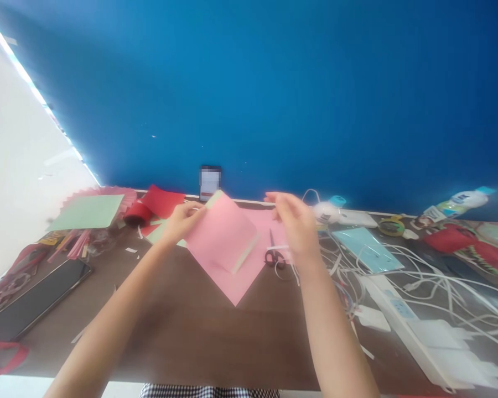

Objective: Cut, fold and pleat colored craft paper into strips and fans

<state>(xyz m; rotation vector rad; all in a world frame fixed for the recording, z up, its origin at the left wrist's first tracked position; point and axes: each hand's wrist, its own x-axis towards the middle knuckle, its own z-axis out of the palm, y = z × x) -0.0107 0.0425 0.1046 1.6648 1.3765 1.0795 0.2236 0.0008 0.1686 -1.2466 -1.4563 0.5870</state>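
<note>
At the centre of the frame, you have a pink sheet (222,229) showing pale green along part of its upper-left edge and its lower-right edge. It is tilted, its left side in your left fingers (192,207). Behind it, a larger pink paper (235,290) lies on the bench (216,342), one corner pointing toward the frame's bottom.

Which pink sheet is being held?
The upper pink sheet with pale green edges, held in the left hand; the lower pink sheet lies beneath on the table.
</note>
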